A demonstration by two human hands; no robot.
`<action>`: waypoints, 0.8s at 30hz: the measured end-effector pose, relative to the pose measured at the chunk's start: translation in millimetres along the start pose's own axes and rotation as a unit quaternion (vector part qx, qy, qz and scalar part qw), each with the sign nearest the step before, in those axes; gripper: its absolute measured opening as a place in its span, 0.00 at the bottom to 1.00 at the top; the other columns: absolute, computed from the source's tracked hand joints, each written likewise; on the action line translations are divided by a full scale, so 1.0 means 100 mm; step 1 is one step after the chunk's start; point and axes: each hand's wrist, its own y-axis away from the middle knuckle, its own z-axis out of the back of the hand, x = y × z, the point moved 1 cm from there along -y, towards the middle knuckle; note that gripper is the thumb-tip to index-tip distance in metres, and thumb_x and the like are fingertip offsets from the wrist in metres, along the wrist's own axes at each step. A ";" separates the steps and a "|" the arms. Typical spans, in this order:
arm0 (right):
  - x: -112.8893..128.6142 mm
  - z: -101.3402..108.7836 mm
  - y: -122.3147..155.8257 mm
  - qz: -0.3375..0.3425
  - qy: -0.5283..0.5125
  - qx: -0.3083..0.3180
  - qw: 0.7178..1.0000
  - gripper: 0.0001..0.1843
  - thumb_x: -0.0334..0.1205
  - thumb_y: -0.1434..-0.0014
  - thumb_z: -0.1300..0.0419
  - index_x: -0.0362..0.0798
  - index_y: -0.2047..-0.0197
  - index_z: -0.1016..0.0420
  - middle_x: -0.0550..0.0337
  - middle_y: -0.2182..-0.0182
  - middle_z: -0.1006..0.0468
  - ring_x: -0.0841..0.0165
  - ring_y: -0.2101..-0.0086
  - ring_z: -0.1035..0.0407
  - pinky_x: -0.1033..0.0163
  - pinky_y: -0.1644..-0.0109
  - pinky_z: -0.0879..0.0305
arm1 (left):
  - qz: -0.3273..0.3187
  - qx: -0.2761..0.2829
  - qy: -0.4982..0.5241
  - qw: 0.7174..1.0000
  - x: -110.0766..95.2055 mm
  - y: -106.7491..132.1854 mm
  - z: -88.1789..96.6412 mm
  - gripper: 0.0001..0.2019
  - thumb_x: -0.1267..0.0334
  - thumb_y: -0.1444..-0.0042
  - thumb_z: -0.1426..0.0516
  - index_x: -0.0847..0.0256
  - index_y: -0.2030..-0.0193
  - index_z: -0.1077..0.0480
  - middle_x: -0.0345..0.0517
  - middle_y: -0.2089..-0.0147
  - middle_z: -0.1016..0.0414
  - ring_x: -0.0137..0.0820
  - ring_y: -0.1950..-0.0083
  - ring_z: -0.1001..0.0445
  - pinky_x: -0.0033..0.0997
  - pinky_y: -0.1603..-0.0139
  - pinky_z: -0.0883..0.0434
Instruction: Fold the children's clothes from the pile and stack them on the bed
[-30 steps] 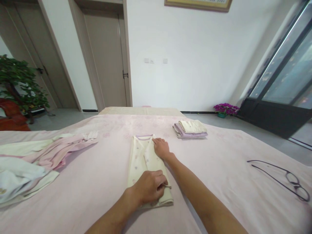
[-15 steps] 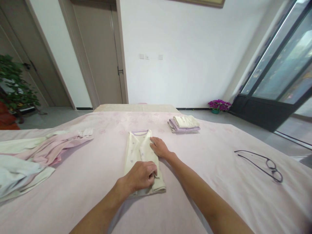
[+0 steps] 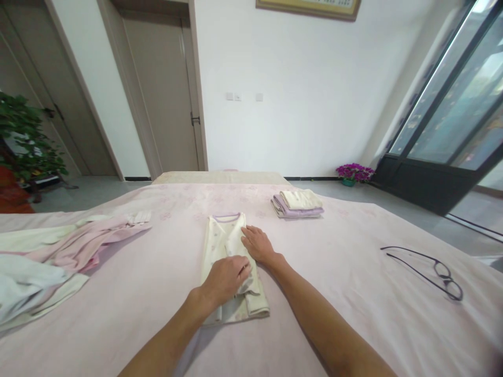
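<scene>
A cream baby shirt (image 3: 217, 242) with small grey prints and a lilac neckline lies on the pink bedcover, its sides turned inward into a narrow strip. My left hand (image 3: 227, 277) is over its lower middle, fingers curled together at a loose flap of the cloth; the fingertips are partly hidden. Against the shirt's upper right edge rests my right hand (image 3: 258, 244), fingers stretched out and flat on the fabric.
A small stack of folded clothes (image 3: 297, 204), cream and lilac, sits beyond my right hand. Loose pink and white garments (image 3: 78, 246) lie at the left. Black-framed glasses (image 3: 440, 275) rest on the bedcover (image 3: 334, 293) at the right.
My left hand has moved slightly up the shirt, and its fist has loosened a little. The flap beneath it lies differently, showing more of the lower shirt. My right hand stays at the edge.
</scene>
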 end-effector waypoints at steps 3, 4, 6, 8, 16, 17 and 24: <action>-0.05 -0.01 -0.03 -0.003 -0.048 -0.017 0.999 0.21 0.41 0.33 0.51 0.49 0.40 0.30 0.52 0.39 0.32 0.64 0.41 0.40 0.59 0.36 0.49 | 0.004 -0.098 0.006 0.995 0.09 -0.16 -0.03 0.12 0.62 0.34 0.53 0.59 0.58 0.29 0.49 0.56 0.24 0.37 0.51 0.27 0.36 0.48 0.34; -0.07 -0.01 -0.04 -0.009 -0.069 -0.024 0.997 0.20 0.39 0.34 0.50 0.48 0.41 0.29 0.53 0.41 0.30 0.65 0.42 0.39 0.60 0.37 0.48 | 0.003 -0.120 0.006 0.993 0.12 -0.21 -0.07 0.11 0.62 0.35 0.51 0.60 0.53 0.29 0.52 0.51 0.25 0.40 0.46 0.29 0.40 0.43 0.36; -0.10 -0.01 -0.07 -0.031 -0.118 -0.034 0.992 0.20 0.36 0.36 0.49 0.49 0.44 0.26 0.54 0.44 0.26 0.65 0.44 0.36 0.61 0.38 0.46 | 0.010 -0.139 -0.008 0.990 0.20 -0.29 -0.18 0.16 0.60 0.37 0.48 0.61 0.45 0.32 0.58 0.40 0.31 0.45 0.36 0.37 0.47 0.35 0.43; -0.15 0.00 -0.14 -0.083 -0.172 -0.041 0.981 0.20 0.36 0.39 0.48 0.50 0.46 0.25 0.57 0.47 0.24 0.65 0.47 0.33 0.62 0.41 0.42 | 0.029 -0.119 -0.039 0.992 0.27 -0.33 -0.32 0.24 0.58 0.39 0.46 0.63 0.38 0.36 0.62 0.33 0.40 0.49 0.29 0.47 0.53 0.31 0.50; -0.32 0.01 -0.85 -0.243 -0.209 -0.052 0.946 0.25 0.46 0.38 0.49 0.47 0.41 0.30 0.53 0.49 0.23 0.62 0.49 0.29 0.59 0.44 0.37 | 0.044 -0.027 -0.145 0.988 0.39 -0.32 -0.51 0.28 0.50 0.35 0.54 0.56 0.30 0.45 0.55 0.27 0.50 0.48 0.26 0.57 0.56 0.29 0.56; -0.31 0.00 -0.95 -0.252 -0.205 -0.050 0.945 0.27 0.49 0.39 0.48 0.46 0.40 0.31 0.51 0.48 0.24 0.61 0.48 0.29 0.57 0.43 0.37 | 0.041 -0.028 -0.146 0.988 0.39 -0.32 -0.50 0.28 0.49 0.35 0.54 0.56 0.30 0.45 0.55 0.27 0.50 0.48 0.26 0.57 0.57 0.29 0.56; -0.21 -0.18 -1.25 -0.279 -0.196 -0.036 0.939 0.29 0.44 0.46 0.41 0.45 0.41 0.30 0.46 0.47 0.24 0.56 0.48 0.30 0.54 0.45 0.37 | 0.028 -0.024 -0.137 0.990 0.39 -0.32 -0.47 0.29 0.48 0.34 0.56 0.55 0.29 0.47 0.54 0.26 0.51 0.47 0.25 0.58 0.59 0.29 0.57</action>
